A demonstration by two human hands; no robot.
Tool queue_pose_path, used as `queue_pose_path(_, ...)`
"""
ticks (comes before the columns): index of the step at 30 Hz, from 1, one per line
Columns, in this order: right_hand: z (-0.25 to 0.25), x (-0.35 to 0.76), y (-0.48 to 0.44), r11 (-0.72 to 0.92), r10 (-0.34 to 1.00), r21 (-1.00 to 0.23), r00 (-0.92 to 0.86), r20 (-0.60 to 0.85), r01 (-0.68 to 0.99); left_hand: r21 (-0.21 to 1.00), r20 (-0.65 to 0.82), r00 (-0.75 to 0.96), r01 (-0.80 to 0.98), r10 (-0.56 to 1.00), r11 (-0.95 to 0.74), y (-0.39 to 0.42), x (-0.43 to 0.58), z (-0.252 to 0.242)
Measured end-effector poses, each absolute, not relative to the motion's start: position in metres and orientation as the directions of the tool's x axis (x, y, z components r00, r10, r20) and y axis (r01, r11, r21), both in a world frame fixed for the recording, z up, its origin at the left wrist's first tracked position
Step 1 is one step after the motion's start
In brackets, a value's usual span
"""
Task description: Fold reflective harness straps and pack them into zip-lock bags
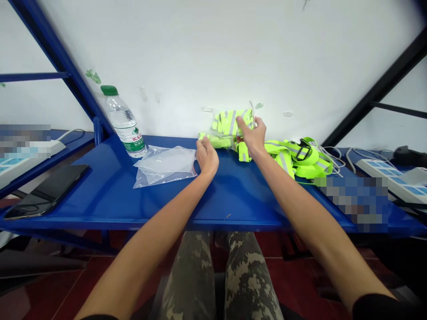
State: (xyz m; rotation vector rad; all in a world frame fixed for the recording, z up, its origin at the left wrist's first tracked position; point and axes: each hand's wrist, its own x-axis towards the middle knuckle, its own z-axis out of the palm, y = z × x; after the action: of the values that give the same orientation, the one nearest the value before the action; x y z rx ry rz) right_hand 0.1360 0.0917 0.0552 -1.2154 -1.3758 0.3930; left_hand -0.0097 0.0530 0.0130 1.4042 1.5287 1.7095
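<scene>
A folded neon-yellow reflective vest (224,126) with grey stripes lies near the back of the blue table (110,200), partly inside a clear plastic bag (248,111). My left hand (207,156) is closed on the vest's lower left end. My right hand (252,135) pinches the bag and vest at the right side, fingers curled. More neon-yellow reflective straps (300,156) with a black buckle are piled just to the right.
A stack of clear plastic bags (165,165) lies left of my hands. A water bottle (124,122) with a green cap stands behind it. A black phone (46,190) sits far left; power strips (393,178) and white cables lie at the right.
</scene>
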Motion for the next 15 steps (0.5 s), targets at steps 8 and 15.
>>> queue_pose_path(8, 0.047, 0.100, 0.121, 0.348, 0.853, 0.024, -0.327, 0.406, 0.937, 0.848, 0.473, -0.300, 0.409, 0.828, -0.336, 0.042, 0.001, 0.009)
queue_pose_path(15, 0.024, 0.099, 0.121, 0.397, 0.863, 0.003, -0.374, 0.339, 0.918, 0.844, 0.470, -0.294, 0.426, 0.832, -0.326, 0.043, 0.001, 0.008)
